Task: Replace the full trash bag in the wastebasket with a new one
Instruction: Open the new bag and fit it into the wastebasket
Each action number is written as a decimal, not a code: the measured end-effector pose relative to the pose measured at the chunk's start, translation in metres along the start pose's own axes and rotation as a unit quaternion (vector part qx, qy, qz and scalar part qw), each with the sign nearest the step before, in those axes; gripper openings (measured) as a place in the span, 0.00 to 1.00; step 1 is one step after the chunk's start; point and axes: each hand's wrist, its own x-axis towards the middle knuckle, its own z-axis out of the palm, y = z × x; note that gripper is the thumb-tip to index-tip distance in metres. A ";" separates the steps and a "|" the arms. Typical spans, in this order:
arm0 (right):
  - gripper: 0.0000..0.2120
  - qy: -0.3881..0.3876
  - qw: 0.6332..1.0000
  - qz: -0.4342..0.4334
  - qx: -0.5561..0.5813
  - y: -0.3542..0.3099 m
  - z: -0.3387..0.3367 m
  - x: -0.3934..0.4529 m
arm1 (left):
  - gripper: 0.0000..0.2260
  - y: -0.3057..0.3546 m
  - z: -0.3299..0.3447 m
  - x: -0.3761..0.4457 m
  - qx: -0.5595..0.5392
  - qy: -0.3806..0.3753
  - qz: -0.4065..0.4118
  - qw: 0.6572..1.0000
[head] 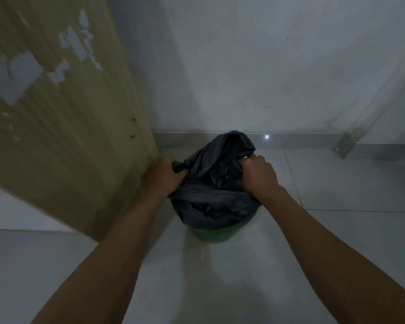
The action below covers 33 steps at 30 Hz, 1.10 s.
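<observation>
Dark trash bag [216, 183] bulging up out of the green wastebasket [210, 236], on the pale tiled floor [337, 188] near the wall [267, 78], just right of the tan door [56, 113]. Left hand [162, 175] clamped around a bunched bit of the bag's edge on the side nearer the door, right hand [257, 174] clenched on a fold of the bag's edge on the far side from the door. Hands apart, with the puffed-up top of the bag between them.
</observation>
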 end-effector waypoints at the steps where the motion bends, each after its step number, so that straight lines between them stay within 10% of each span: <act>1: 0.09 -0.006 1.000 -0.013 -0.028 0.002 -0.001 0.001 | 0.11 0.002 0.002 0.001 0.061 0.011 0.042 0.997; 5: 0.05 -0.014 0.994 -0.059 -0.092 -0.002 -0.005 0.001 | 0.07 0.027 0.011 -0.001 0.089 0.027 0.202 0.975; 9: 0.07 0.029 0.998 -0.042 -0.043 -0.003 -0.009 0.007 | 0.40 0.068 -0.003 -0.008 -0.087 -0.258 0.131 0.953; 13: 0.32 0.029 0.994 -0.011 0.103 -0.002 -0.008 0.010 | 0.63 0.064 0.024 -0.011 0.257 -0.313 0.139 0.904; 16: 0.42 -0.027 0.996 -0.039 0.077 -0.003 -0.009 0.008 | 0.50 0.053 0.067 -0.027 0.373 -0.223 0.143 0.889; 19: 0.24 -0.068 0.990 -0.080 -0.090 -0.005 0.000 0.006 | 0.51 0.044 0.084 -0.027 0.363 -0.272 0.134 0.881; 22: 0.11 -0.072 0.996 -0.056 0.013 -0.004 -0.001 0.012 | 0.57 0.047 0.058 -0.009 0.207 -0.298 0.107 0.926; 25: 0.05 -0.058 0.982 0.015 0.178 0.005 -0.015 0.025 | 0.36 0.046 0.025 0.008 0.069 -0.235 0.072 0.967; 33: 0.16 -0.134 0.787 0.196 0.569 0.041 -0.032 0.026 | 0.06 0.014 -0.012 0.025 -0.160 -0.082 -0.046 0.983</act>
